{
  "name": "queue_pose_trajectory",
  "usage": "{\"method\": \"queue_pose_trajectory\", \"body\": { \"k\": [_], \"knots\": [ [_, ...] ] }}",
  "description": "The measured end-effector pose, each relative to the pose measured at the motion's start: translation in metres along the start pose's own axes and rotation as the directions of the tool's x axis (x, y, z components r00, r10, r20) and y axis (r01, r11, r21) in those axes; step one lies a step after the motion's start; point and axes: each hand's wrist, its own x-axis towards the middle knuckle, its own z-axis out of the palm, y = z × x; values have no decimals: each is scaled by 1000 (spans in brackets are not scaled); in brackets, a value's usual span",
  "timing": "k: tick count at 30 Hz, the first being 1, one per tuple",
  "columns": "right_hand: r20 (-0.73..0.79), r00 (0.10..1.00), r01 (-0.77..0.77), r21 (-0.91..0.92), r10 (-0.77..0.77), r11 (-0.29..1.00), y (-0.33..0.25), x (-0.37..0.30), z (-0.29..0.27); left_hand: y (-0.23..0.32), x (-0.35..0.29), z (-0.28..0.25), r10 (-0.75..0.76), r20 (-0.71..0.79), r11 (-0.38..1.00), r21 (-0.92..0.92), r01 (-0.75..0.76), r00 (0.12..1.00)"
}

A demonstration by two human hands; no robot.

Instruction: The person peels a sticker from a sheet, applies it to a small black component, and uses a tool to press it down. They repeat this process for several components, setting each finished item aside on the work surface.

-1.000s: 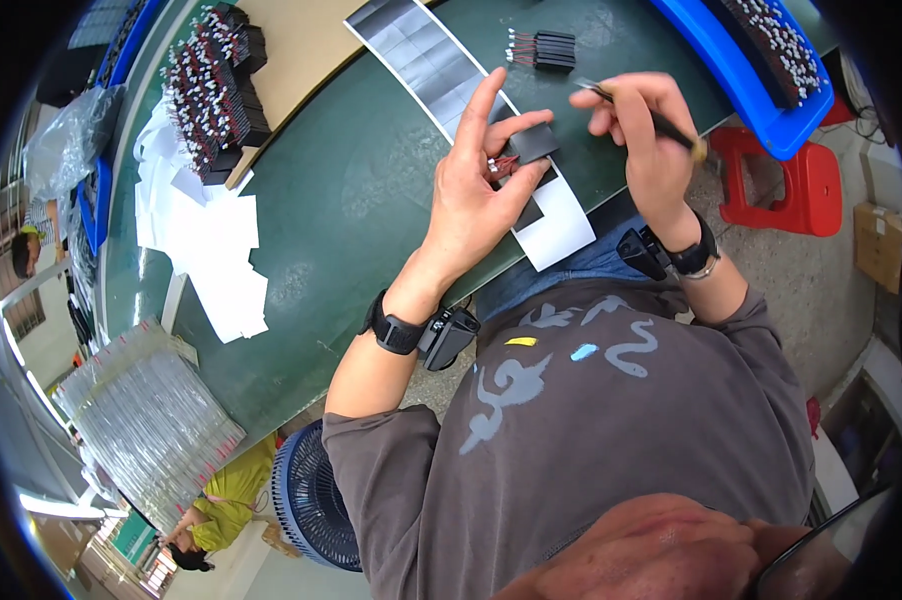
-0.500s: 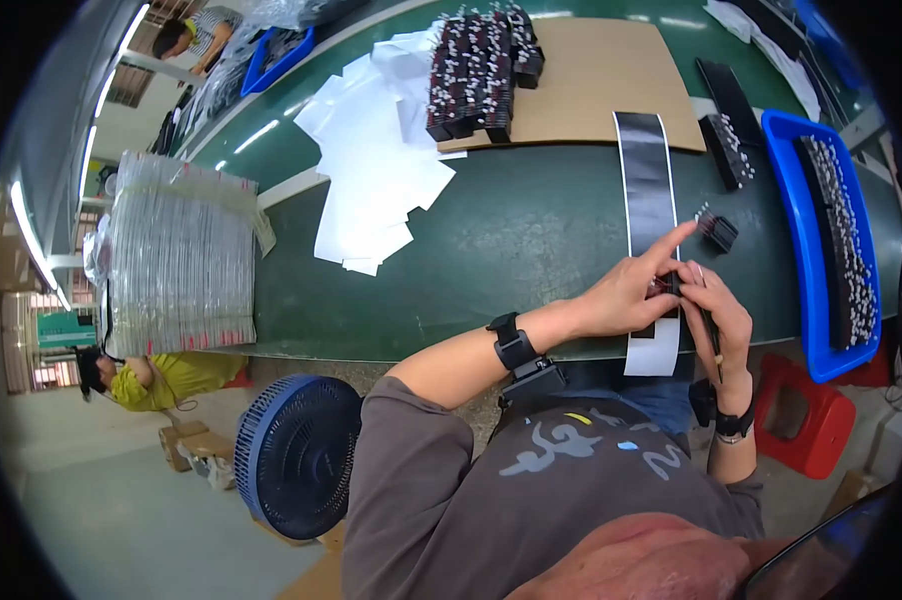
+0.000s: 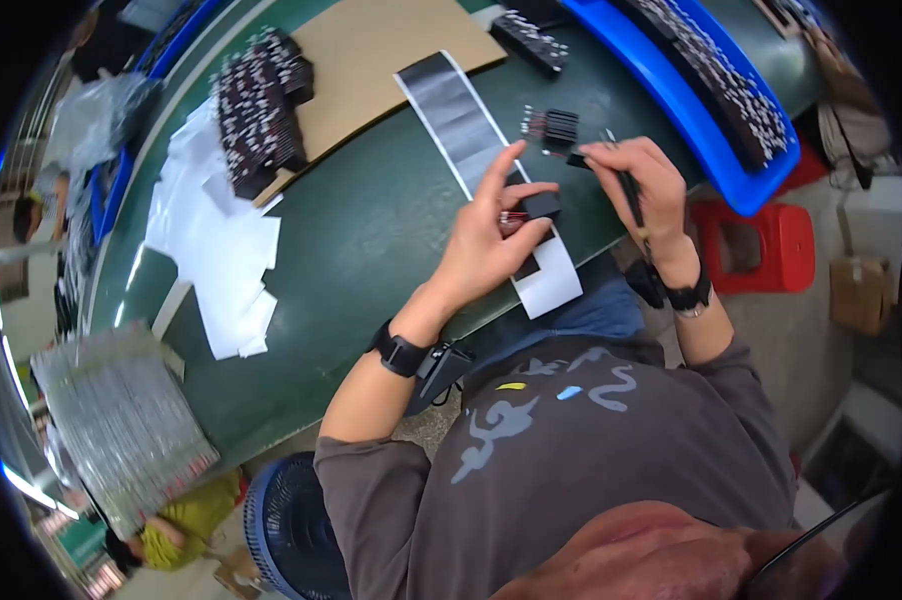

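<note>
My left hand (image 3: 483, 245) pinches a small black block (image 3: 542, 205) between thumb and fingers, its index finger stretched out. Thin reddish wires show beside the block, against the palm. Beneath that hand lies a long strip of black stickers on white backing (image 3: 461, 118). My right hand (image 3: 643, 185) is closed around a slim dark pen-like tool (image 3: 631, 198). At its fingertips is a small black piece (image 3: 577, 159); I cannot tell whether they grip it. Just beyond those fingertips sit several black blocks with white-tipped wires (image 3: 559, 130).
A blue tray (image 3: 661, 95) at the right holds rows of wired blocks. More blocks (image 3: 256, 120) stand on a cardboard sheet (image 3: 371, 60), others (image 3: 531, 42) at the back. White paper sheets (image 3: 206, 240), a wrapped stack (image 3: 121, 410), a fan (image 3: 291, 520) and a red stool (image 3: 756, 245) are around.
My hands have moved apart: the right one now reaches toward the loose blocks, while the left keeps a black block in its fingers. The whole view has turned and shifted.
</note>
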Motion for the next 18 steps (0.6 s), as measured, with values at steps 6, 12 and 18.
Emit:
{"method": "queue_pose_trajectory", "body": {
  "k": [6,12,18],
  "knots": [
    [41,996,79,-71,-76,994,13,0,9,4,1,-1,-51,3,995,81,51,999],
    [-77,953,-245,369,292,897,10,-11,0,3,-4,0,6,-18,999,39,-5,1000],
    [352,708,-649,667,612,367,-15,-25,-19,-1,2,-8,88,-115,990,-96,-99,989]
  ]
}}
